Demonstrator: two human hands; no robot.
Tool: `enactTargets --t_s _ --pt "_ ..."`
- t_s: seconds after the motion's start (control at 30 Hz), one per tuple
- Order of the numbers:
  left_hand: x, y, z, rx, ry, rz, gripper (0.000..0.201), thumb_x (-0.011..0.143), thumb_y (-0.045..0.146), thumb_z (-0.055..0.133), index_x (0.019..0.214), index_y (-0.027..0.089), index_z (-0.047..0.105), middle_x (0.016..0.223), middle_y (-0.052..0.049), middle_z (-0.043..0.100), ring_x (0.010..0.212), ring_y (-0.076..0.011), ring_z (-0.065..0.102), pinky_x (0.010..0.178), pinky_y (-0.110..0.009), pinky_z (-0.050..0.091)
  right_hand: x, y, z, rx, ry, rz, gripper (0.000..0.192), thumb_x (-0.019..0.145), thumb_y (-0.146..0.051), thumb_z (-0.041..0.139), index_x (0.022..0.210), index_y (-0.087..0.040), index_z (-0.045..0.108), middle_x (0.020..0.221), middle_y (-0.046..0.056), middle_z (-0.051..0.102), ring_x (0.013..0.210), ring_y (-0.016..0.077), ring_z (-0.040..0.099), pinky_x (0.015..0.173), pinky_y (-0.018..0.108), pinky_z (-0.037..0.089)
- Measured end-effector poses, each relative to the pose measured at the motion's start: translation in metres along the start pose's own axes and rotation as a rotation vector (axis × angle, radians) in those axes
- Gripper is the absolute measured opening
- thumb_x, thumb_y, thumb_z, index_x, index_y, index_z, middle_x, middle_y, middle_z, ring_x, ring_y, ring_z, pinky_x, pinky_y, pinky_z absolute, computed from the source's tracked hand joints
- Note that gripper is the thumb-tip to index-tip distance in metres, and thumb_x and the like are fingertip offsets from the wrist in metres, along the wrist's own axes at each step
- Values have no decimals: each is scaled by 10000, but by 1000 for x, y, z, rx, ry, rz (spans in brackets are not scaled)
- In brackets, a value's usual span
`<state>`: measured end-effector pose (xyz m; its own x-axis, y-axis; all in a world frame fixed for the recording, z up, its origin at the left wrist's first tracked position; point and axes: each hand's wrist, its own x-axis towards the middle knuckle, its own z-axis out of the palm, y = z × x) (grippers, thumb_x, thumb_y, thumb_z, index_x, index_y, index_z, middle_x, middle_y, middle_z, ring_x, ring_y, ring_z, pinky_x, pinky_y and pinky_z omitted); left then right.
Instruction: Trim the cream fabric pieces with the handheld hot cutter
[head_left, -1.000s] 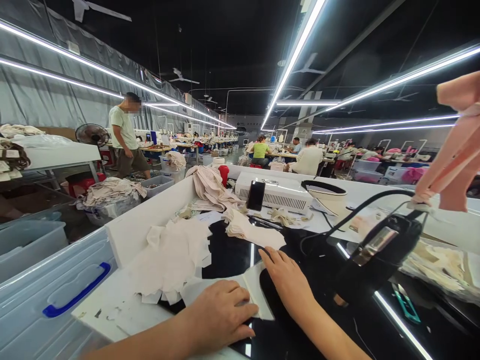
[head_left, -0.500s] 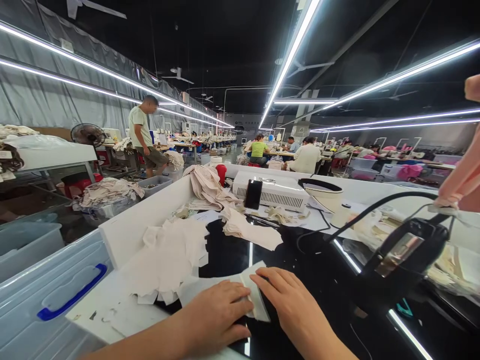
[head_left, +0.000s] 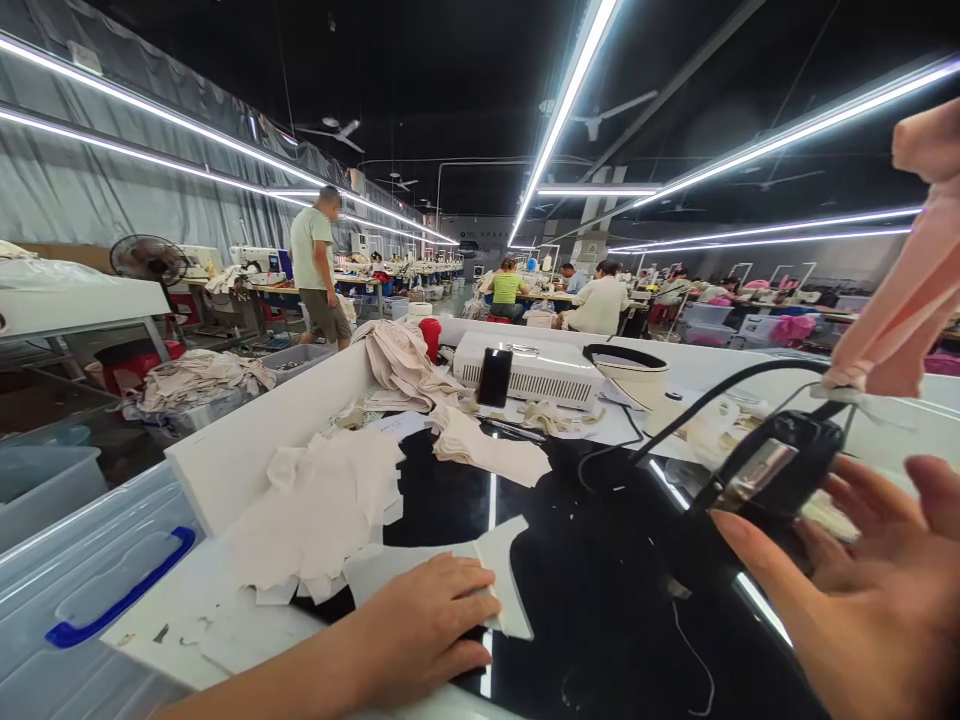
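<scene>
My left hand (head_left: 431, 615) lies palm down, fingers stretched out, on a pale cut fabric piece (head_left: 506, 560). Part of that piece is hidden under the hand. It rests on a glossy black tabletop (head_left: 600, 570). At the right, my right hand (head_left: 874, 580) is raised, fingers spread, somewhat blurred and with nothing visible in it. Nearest to it is a black device (head_left: 806, 455) with a metal plate and a thick black cable. I cannot tell whether the fingers touch it. A strip of pink cloth (head_left: 889, 310) hangs above the device.
Stacked pale fabric pieces (head_left: 315, 510) lie at the left, with a smaller stack (head_left: 487, 450) farther back. A phone (head_left: 495, 377) leans against a white vented box (head_left: 532, 365). A white low wall (head_left: 270, 440) edges the table. One person (head_left: 316, 265) stands beyond; others sit at sewing machines.
My right hand has left the fabric piece and moved right, opening beside the black device. My left hand has stayed on the fabric. The standing person has moved rightward in view.
</scene>
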<state>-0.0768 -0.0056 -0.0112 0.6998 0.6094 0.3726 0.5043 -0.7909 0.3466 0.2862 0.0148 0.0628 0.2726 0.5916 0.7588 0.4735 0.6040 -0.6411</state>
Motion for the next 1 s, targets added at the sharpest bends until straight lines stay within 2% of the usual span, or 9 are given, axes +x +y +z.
enactTargets --t_s 0.03,0.1,0.17,0.2,0.27,0.43,0.57,0.77,1.0 --pt "1 1 1 0 2 11 343 1091 365 771 1399 221 725 1516 -118 729 1434 -296 676 1302 -439 488 3 -3 4 -11 55 106 1043 938 -454 879 1752 -514 231 1764 56 485 1634 405 474 1044 522 642" --pt "1 3 1 2 -5 27 333 1088 354 776 1387 216 729 1511 -117 733 1433 -296 678 1294 -433 499 9 -9 12 -6 58 328 1020 819 -546 963 1683 -369 451 1418 132 762 1258 417 773 845 491 686" --pt "2 5 0 3 -21 31 327 1086 347 780 1381 215 731 1510 -112 734 1437 -294 677 1284 -430 511 12 -16 23 77 26 402 731 829 -634 917 1417 -269 682 1166 102 830 941 334 838 738 432 678" --pt "2 7 -2 5 -30 29 321 1087 342 779 1379 216 731 1509 -109 735 1436 -291 678 1283 -430 514 12 -19 29 116 15 377 599 844 -658 886 1255 -252 730 1100 66 825 844 279 826 733 408 676" --pt "2 11 -5 12 -44 31 296 1100 327 760 1373 216 733 1495 -106 743 1423 -283 687 1286 -440 512 12 -25 41 125 28 291 510 829 -642 898 1105 -252 720 1017 8 803 729 204 773 711 364 664" --pt "7 22 -14 76 -30 44 177 1115 253 722 1279 189 738 1336 -98 793 1277 -254 748 1179 -397 590 1 -39 59 180 -17 239 463 844 -585 926 1046 -268 656 998 -17 769 670 163 727 681 331 637" --pt "16 31 -11 158 -22 102 28 1111 215 719 1101 189 713 1087 -47 788 1053 -209 770 1020 -321 628 -18 -51 66 389 -73 230 409 924 -519 898 1111 -283 623 923 -41 730 637 155 695 628 324 625" --pt "28 33 5 274 18 240 209 1144 265 674 952 184 653 969 -36 745 904 -193 731 897 -302 615 -45 -70 73 603 -139 275 501 967 -545 867 1307 -288 604 896 -19 707 616 163 683 555 318 625" --pt "31 30 15 305 45 295 307 1152 106 503 891 190 639 883 -30 720 798 -180 691 780 -313 592 -56 -81 77 711 -156 310 560 962 -566 873 1363 -314 575 881 -25 692 602 163 683 528 305 615"
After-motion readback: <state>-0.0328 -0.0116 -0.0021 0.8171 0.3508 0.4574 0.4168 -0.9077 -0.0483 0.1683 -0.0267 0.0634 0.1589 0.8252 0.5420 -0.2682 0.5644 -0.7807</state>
